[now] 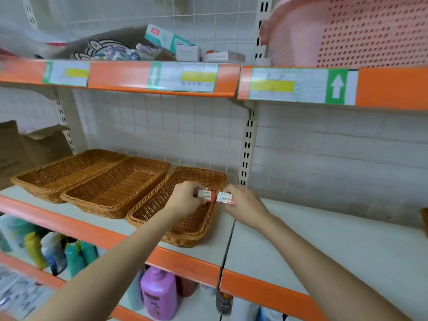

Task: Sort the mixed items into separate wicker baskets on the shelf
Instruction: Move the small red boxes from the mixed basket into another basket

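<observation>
Three shallow wicker baskets stand side by side on the middle shelf: the left basket (67, 170), the middle basket (115, 186) and the right basket (185, 228). My left hand (185, 199) holds a small red-and-white box (206, 195) over the right basket. My right hand (243, 202) pinches a second small red-and-white box (225, 197) at that basket's right rim. The two boxes sit end to end, almost touching. All three baskets look empty inside.
The upper shelf holds a brown box of mixed items (120, 49), white cartons (187, 53) and a pink plastic basket (361, 31). Bare shelf board (335, 239) stretches to the right. Bottles (159, 293) fill the lower shelf. Cardboard (27, 147) stands at the far left.
</observation>
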`<action>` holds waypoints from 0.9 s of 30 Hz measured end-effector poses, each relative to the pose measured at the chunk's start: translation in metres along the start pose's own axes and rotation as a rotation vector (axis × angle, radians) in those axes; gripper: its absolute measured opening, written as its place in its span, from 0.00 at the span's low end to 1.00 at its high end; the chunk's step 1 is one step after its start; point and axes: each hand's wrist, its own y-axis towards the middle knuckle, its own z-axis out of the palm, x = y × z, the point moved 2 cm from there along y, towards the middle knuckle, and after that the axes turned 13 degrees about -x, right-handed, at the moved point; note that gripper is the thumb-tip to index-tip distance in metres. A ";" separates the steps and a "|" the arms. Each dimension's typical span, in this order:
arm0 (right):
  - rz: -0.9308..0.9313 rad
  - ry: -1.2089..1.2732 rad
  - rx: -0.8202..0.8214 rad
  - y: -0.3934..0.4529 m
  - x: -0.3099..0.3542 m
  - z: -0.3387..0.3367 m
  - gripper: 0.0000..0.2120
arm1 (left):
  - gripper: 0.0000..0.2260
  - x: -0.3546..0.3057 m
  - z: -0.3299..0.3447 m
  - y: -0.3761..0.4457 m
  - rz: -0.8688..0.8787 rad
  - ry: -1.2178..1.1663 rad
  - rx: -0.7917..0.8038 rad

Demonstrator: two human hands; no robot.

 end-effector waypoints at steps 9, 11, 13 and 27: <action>-0.089 0.013 0.049 0.029 0.016 0.037 0.14 | 0.17 0.045 -0.008 0.015 -0.081 0.155 0.128; -0.110 -0.013 0.061 0.032 0.020 0.042 0.16 | 0.15 0.053 -0.008 0.019 -0.088 0.137 0.144; -0.123 -0.065 0.072 0.035 0.023 0.047 0.16 | 0.14 0.060 -0.007 0.024 -0.070 0.146 0.168; 0.000 -0.401 0.310 0.052 0.063 0.087 0.13 | 0.14 0.093 -0.002 0.064 0.484 0.493 0.386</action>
